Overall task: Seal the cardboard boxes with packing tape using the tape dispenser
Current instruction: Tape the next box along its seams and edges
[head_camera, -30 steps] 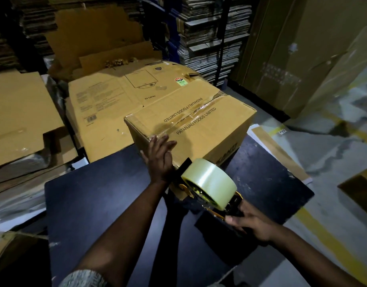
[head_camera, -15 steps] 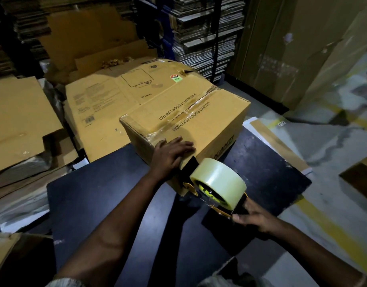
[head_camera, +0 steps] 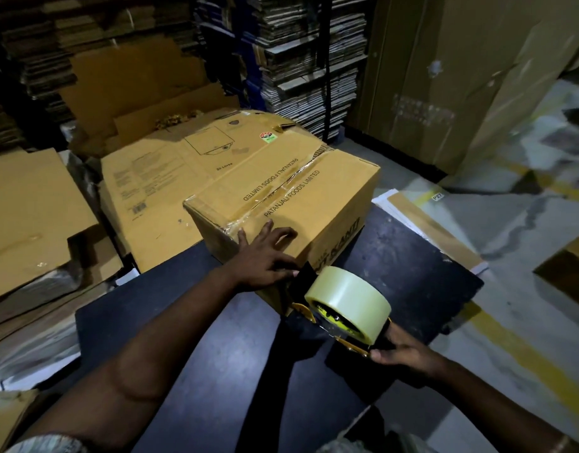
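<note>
A closed cardboard box [head_camera: 301, 197] printed "PATANJALI FOODS LIMITED" stands on a dark table [head_camera: 170, 318], with clear tape along its top seam. My left hand [head_camera: 265, 256] lies flat on the box's near top corner, fingers spread, thumb by the dispenser's front. A yellow and black tape dispenser [head_camera: 327, 317] carrying a clear tape roll [head_camera: 348, 302] sits against the box's near corner. My right hand [head_camera: 402, 356] grips the dispenser's handle from behind; the handle is mostly hidden.
Flattened cardboard sheets [head_camera: 157, 178] lie behind the box and at the left [head_camera: 26, 210]. Stacks of folded cartons [head_camera: 311, 60] fill shelves at the back. A tall cardboard panel [head_camera: 461, 76] leans at the right. The grey floor [head_camera: 526, 289] with yellow lines lies to the right.
My left hand slid from the box's near side up onto its top corner and spread its fingers. The dispenser and my right hand stayed at the box's near corner.
</note>
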Motion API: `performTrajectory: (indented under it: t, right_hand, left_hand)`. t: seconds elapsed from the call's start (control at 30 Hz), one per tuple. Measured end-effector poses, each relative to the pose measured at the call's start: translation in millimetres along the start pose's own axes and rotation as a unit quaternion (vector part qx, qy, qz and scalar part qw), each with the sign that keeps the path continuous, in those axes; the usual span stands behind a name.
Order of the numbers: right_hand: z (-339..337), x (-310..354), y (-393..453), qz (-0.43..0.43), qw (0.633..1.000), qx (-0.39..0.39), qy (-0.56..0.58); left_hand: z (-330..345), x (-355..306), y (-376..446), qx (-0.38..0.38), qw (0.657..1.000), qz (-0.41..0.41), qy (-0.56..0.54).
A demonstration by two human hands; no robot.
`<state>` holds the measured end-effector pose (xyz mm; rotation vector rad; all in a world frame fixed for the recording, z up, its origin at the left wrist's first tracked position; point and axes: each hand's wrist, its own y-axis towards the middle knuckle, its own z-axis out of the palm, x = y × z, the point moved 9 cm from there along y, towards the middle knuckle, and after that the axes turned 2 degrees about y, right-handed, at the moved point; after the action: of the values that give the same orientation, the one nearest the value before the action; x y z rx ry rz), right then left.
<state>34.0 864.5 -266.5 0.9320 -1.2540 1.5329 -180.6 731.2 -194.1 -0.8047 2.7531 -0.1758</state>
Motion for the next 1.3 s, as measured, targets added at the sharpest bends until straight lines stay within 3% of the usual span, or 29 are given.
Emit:
performTrajectory:
  t: [0.3, 0.83, 0.97, 1.1, 1.3]
  right_hand:
    - [-3, -15, 2, -0.008, 0.999, 0.005, 0.038]
    - [8, -23, 21, 0.026, 0.993, -0.019, 0.117]
    - [-1, -40, 19, 0.074, 0.986, -0.065, 0.132]
    - [-42, -62, 0, 0.099, 0.972, -0.155, 0.145]
    - [-50, -52, -9, 0.071, 0.975, -0.157, 0.138]
  left_hand:
    - [8, -14, 7, 0.056, 0.997, -0.029, 0.032]
    - [-2, -13, 1, 0.005, 0.999, -0.015, -0.038]
    - [-4, -9, -3, -0.030, 0.996, 0.002, -0.080]
    - [-1, -12, 0, -0.036, 0.999, -0.006, -0.031]
    - [10, -11, 4, -0.023, 0.998, -0.011, 0.057]
